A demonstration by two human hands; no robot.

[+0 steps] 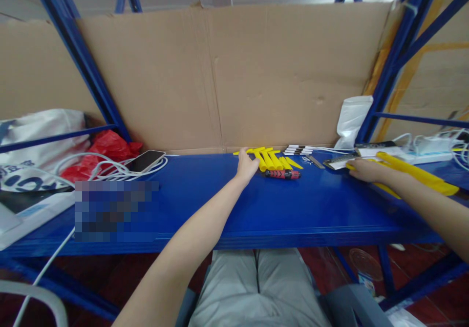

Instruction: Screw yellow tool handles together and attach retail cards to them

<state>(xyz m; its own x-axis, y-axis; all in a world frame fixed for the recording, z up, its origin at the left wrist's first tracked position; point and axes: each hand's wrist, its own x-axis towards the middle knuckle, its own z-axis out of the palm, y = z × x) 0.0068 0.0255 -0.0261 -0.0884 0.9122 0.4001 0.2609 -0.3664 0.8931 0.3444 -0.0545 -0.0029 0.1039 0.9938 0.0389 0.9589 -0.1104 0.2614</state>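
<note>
The left hand is at the near-left end of a row of small yellow pieces, thumb and fingers bent around the end one; whether they are closed on it or only touching it, I cannot tell. The rest of the row lies just to the right of that hand, flat on the blue table, with a red and black handle just in front of it. Beyond the row on the right are white sticks with black bands and a thin metal strip. The right hand is well apart, palm down, its fingertips at the edge of a black and white card and beside long yellow pieces that run back under and past the wrist; its hold is also unclear. The small yellow pieces look like light, smooth plastic, fairly stiff and perhaps a little slippery, so a light pinch across the narrow stem should suit them better than a squeeze at the wide end. The long ones look thin and hollow, likely to flex or dent, and would be steadier held near the middle.
</note>
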